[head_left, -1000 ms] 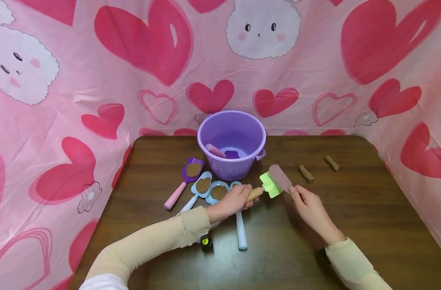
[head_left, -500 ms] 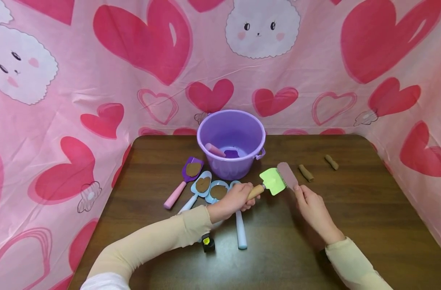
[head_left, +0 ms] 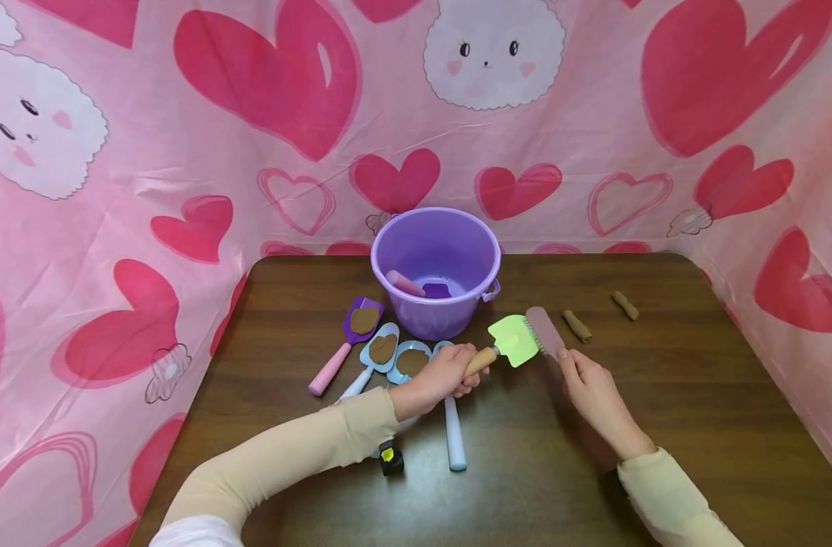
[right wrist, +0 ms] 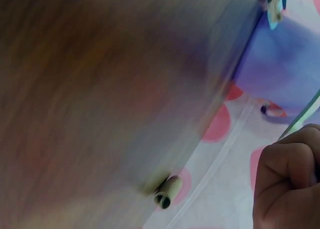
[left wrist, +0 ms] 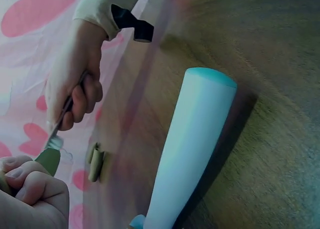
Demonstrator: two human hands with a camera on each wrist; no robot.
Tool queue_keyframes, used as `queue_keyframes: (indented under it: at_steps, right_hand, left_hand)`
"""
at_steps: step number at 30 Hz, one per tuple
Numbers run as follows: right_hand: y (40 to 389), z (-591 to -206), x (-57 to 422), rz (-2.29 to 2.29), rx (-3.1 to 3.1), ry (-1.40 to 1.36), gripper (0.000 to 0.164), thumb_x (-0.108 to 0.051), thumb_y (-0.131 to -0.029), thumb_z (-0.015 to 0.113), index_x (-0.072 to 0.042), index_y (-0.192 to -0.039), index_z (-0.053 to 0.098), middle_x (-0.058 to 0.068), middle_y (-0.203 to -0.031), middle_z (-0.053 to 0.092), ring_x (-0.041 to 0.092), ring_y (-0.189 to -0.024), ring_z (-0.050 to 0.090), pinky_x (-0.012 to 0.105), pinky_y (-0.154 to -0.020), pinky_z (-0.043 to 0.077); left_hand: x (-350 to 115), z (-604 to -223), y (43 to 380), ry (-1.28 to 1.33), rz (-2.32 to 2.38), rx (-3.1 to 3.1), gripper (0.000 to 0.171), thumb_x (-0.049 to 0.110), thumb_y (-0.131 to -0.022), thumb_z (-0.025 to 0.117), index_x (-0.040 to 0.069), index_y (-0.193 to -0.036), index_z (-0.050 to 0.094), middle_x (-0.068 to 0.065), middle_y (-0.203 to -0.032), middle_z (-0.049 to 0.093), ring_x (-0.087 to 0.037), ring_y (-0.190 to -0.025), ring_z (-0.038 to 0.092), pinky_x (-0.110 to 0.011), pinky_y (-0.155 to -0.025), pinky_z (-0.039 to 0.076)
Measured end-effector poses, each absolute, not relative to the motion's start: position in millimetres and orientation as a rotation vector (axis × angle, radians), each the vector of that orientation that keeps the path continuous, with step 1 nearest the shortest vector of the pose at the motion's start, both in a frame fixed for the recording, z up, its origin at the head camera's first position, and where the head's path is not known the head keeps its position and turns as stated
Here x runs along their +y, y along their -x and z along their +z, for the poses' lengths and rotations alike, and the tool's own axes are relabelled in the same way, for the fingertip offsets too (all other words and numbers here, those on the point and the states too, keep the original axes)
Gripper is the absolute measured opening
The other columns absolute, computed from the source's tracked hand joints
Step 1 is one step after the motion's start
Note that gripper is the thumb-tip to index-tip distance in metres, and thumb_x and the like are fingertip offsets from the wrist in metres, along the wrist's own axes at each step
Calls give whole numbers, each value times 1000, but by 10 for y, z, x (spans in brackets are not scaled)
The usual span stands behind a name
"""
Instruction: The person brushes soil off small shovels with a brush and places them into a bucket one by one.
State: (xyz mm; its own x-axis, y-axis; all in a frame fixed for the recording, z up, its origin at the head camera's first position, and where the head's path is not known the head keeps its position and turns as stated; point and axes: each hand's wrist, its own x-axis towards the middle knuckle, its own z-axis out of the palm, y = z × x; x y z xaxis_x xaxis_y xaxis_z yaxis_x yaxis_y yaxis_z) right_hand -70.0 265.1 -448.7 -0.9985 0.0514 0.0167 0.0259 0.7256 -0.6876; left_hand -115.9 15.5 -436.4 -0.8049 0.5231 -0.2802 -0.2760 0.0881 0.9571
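- Two tools are held above the brown table (head_left: 559, 494), one in each hand: a green hand spade (head_left: 516, 340) and a pink brush (head_left: 545, 330).
- By the left hand (head_left: 446, 377), the spade is gripped at its wooden handle (head_left: 481, 362), with the fingers curled round it; its blade is pointed to the right, in front of the purple bucket (head_left: 432, 319).
- By the right hand (head_left: 596, 393), the brush is pinched at its lower end, thumb and fingers together on it.
- The bristles are placed at the right edge of the blade; whether light contact is made cannot be told with certainty.
- From this, the step in hand is judged to be the brushing of the spade; no brown lump can be seen on the blade.
- For the next move, the handle should be kept steady and the bristles be drawn over the blade with light pressure, so that the spade is not turned in the grip.
- Brown clay-like patches are seen on the purple scoop with pink handle (head_left: 331, 368) and on the light-blue scoop (head_left: 371, 355), so brushing of these is probably needed also.
- Two brown rolls (head_left: 577, 326) are left at the right, well apart from the bucket.
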Motion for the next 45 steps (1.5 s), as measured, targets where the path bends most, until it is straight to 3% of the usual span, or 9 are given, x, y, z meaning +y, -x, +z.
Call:
queue_keyframes:
  at_steps: [13,22,25,30,36,45]
  right_hand:
    - [718,-4436,2649,1191,-2866,-33,43,-44,-99,37,-9,-77,50,0,-56,45,13,-49,41,27,-46,34]
    - [730,-4456,2768,1082,-2847,132,48,-42,-100,33,-4,-79,52,3,-60,48,16,-51,43,29,-48,35]
    - [721,-4451,2785,1100,-2819,160,47,-42,-100,33,-5,-78,52,4,-60,48,15,-50,43,29,-48,34]
    - [694,-4464,2796,1118,-2826,197,48,-44,-100,32,-7,-75,49,4,-61,49,16,-51,43,29,-48,34]
    - [679,-4479,2801,1132,-2829,170,47,-43,-100,32,-7,-75,50,5,-62,50,17,-52,44,29,-48,35]
    - [661,-4503,2803,1150,-2836,129,46,-42,-100,33,-7,-77,51,5,-62,49,15,-50,42,28,-46,34]
  left_hand:
    - [158,-4325,1122,-259,1712,1815,40,27,-99,30,4,-88,61,0,-54,45,-8,-46,38,-21,-42,30]
    - [99,-4310,1138,-328,1664,1935,41,25,-100,33,2,-89,65,-1,-55,49,-9,-45,40,-22,-41,32]
    - [53,-4245,1157,-364,1674,1928,38,25,-99,36,1,-91,64,-1,-62,56,-8,-48,45,-21,-44,35]
    - [-44,-4058,1200,-525,1620,1982,35,26,-99,39,0,-91,61,-2,-65,57,-11,-56,52,-20,-52,40]
    - [-211,-3731,1217,-781,1491,2103,26,22,-97,41,11,-85,61,-3,-56,55,-28,-54,51,-24,-47,38]
    - [-473,-3244,1334,-939,1534,2199,26,18,-97,42,9,-78,59,-6,-58,53,-20,-53,46,-25,-48,33]
